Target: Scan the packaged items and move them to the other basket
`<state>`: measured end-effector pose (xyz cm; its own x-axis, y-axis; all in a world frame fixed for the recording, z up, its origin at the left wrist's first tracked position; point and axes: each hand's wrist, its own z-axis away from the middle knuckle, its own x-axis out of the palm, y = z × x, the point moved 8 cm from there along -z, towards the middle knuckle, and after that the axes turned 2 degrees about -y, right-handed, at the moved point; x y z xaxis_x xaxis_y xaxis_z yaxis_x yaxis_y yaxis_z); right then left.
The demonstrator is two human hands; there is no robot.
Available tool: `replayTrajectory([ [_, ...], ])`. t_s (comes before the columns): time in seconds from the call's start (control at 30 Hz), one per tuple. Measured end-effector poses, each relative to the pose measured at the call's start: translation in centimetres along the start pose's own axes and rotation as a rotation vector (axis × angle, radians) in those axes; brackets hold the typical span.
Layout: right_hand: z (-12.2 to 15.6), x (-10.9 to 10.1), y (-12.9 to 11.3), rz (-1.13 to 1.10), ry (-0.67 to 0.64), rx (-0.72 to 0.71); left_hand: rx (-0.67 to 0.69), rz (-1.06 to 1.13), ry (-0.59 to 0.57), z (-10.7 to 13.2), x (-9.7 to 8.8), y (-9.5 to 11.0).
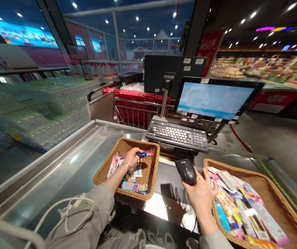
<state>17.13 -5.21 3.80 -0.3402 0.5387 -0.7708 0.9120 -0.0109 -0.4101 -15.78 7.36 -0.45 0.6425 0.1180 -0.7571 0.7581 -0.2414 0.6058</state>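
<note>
My left hand (132,158) reaches into a small wicker basket (103,170) and pinches a slim blue and red packet (146,154) above several other packets. My right hand (201,192) grips a black handheld barcode scanner (186,170), held over the steel counter between the two baskets. A larger wicker basket (280,193) at the right holds several colourful packets, just right of my right hand.
A keyboard (178,134) and a lit till screen (213,100) stand behind the baskets, with a second monitor's back (174,71) beyond. The steel checkout counter (67,162) runs left. A white cable (67,211) lies near my left sleeve. Red shopping carts (135,100) stand behind the rail.
</note>
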Motion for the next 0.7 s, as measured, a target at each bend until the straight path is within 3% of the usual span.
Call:
replayTrajectory([
  [0.27,0.0,-0.3,0.3,-0.026,-0.001,0.033,0.066,0.083,-0.035,-0.1,1.5,1.3],
  [0.47,0.0,-0.5,-0.1,-0.017,-0.015,0.037,0.072,-0.034,-0.084,-0.2,1.2,1.4],
  [0.7,0.0,-0.8,-1.3,0.004,-0.008,-0.015,0.112,-0.228,-0.06,-0.4,0.8,2.6],
])
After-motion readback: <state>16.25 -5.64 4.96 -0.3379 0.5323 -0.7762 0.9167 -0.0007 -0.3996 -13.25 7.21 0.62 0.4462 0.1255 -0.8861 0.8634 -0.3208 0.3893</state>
